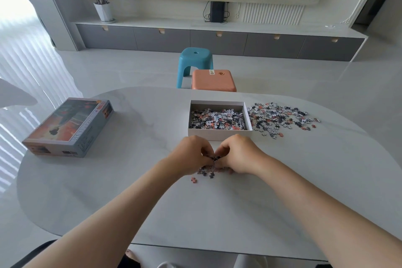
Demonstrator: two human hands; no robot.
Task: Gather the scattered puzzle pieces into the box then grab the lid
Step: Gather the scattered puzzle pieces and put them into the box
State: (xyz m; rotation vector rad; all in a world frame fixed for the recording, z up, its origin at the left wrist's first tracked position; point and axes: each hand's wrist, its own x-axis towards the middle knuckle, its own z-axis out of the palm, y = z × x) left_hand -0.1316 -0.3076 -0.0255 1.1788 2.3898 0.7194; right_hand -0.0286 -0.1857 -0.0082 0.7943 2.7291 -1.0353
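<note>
Left grip, right grip: fingers curled, knuckles nearly touching, pinching 1 small clump of puzzle pieces between them, low over the table
Box: open, part-filled, 12 o'clock, just beyond
Loose pile: 3 o'clock of box
Lid: 9 o'clock, well apart
Risk: the shallow 2-sided scoop would likely shed pieces on lifting; 1 stray at 7 o'clock lies outside it

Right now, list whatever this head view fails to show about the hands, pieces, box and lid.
Head view:
1. Multicoloured cardboard puzzle pieces: mostly covered by left hand and right hand; count unknowable.
2. How many pieces each hand pinches: hidden behind knuckles.
3. Open white cardboard box: near wall hides its nearest contents.
4. Printed rectangular lid: lettering too small.
</note>
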